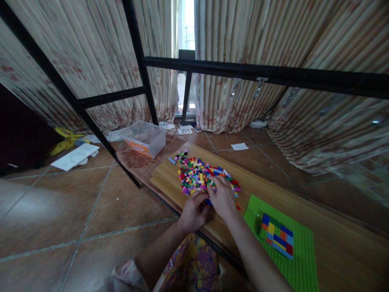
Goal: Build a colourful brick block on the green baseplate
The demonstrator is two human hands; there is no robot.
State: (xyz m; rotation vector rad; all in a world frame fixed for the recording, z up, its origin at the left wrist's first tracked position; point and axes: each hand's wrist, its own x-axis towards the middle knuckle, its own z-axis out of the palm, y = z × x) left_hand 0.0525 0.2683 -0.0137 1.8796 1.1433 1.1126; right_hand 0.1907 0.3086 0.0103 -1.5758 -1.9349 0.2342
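Note:
A heap of small coloured bricks (pixel 199 175) lies on a light wooden board (pixel 170 176). My left hand (pixel 192 213) rests at the near edge of the heap with its fingers curled, next to a blue brick (pixel 208 201) between the two hands. My right hand (pixel 223 197) lies palm down on the heap's near right part, fingers bent over the bricks. Whether either hand grips a brick is hidden. To the right a green baseplate (pixel 299 259) carries a patch of blue, yellow, red and orange bricks (pixel 278 235).
A clear plastic box (pixel 145 138) stands on the tiled floor behind the board. Black metal frame bars (pixel 267 76) cross in front of striped curtains. Papers (pixel 74 156) and a yellow object (pixel 65 140) lie at the left. My patterned clothing (pixel 191 265) is below.

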